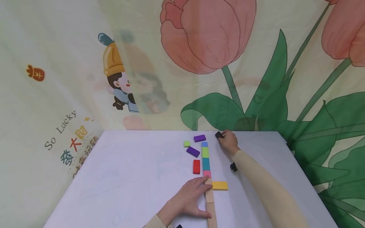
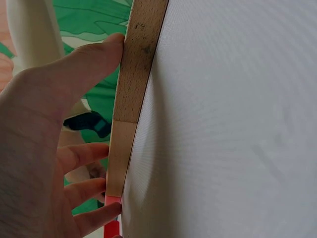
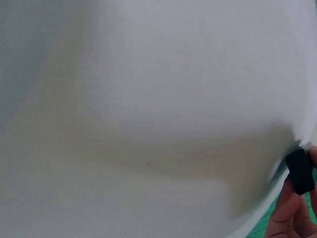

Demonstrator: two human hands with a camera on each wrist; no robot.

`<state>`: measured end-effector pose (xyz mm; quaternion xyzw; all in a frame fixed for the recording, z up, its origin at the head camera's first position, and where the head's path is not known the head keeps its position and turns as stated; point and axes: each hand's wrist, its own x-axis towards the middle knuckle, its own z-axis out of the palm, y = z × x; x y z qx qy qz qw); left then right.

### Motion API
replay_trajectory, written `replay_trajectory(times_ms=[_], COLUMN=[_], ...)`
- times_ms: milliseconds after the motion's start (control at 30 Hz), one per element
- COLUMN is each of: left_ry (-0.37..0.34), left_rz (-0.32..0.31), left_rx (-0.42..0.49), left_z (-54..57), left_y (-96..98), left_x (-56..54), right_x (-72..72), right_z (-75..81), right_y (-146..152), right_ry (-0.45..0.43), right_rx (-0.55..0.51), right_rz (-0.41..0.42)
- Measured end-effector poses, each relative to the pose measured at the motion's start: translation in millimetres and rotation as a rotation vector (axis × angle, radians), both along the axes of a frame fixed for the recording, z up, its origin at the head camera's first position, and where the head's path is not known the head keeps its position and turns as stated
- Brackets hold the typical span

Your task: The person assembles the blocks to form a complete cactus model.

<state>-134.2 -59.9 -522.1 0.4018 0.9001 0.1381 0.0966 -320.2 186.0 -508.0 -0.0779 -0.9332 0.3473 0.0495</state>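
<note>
A straight row of blocks runs away from the near edge. Bare wooden blocks [image 1: 209, 195] lie nearest, followed by a pink block [image 1: 207, 174], a teal block [image 1: 206, 164], a light green block [image 1: 205, 152] and a blue block [image 1: 204, 144]. My left hand [image 1: 190, 197] rests fingertips and thumb on the wooden part of the row, fingers spread. In the left wrist view, its thumb touches one wooden block [image 2: 141, 59]. At the table's far edge my right hand [image 1: 229, 141] pinches a small black block [image 3: 300, 171] between thumb and fingers.
Left of the row lie a red block [image 1: 196, 167], two purple blocks [image 1: 193, 151] and a small green block [image 1: 186, 144]. A yellow block [image 1: 220, 186] lies crosswise at the row's right side. Behind the white table [image 1: 128, 177] hangs a printed tulip curtain [image 1: 208, 34].
</note>
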Motion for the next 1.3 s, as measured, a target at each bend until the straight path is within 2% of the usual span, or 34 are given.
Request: replay_trajectory(times_ms=[133,333,533,667,800,967,1067,1300], left_ry=[-0.006,0.009,0.006,0.014,0.019,0.006,-0.008,0.026], left_rz=[0.000,0.003,0.009,0.009,0.004,0.000,0.002,0.001], left_rx=[0.000,0.000,0.013,0.017,0.025,0.030,0.032,0.009], left_z=[-1.2,-1.1,-0.4,-1.7,-4.0,-4.5,-4.0,-4.2], left_y=[0.4,0.5,-1.4,-2.4,-1.2,-0.2,-0.1,-1.0], left_x=[0.6,-1.1,-1.1,-1.6,-2.0,-1.8,-1.3,-1.9], right_x=[6.1,22.4,61.8,86.6,103.2,114.8,119.1,120.6], right_z=[5.8,14.6,13.6,9.0,4.5,-1.0,-4.0,-6.4], right_y=[3.6,17.4,26.6,27.8,26.7,22.9,22.1,20.6], right_ry=[-0.027,-0.158,-0.209,-0.219,-0.220,-0.239,-0.247,-0.244], right_rx=[-0.024,-0.185,-0.232,-0.255,-0.257,-0.243,-0.240,-0.242], right_rz=[0.064,0.199,0.332,0.388,0.372,0.315,0.302,0.323])
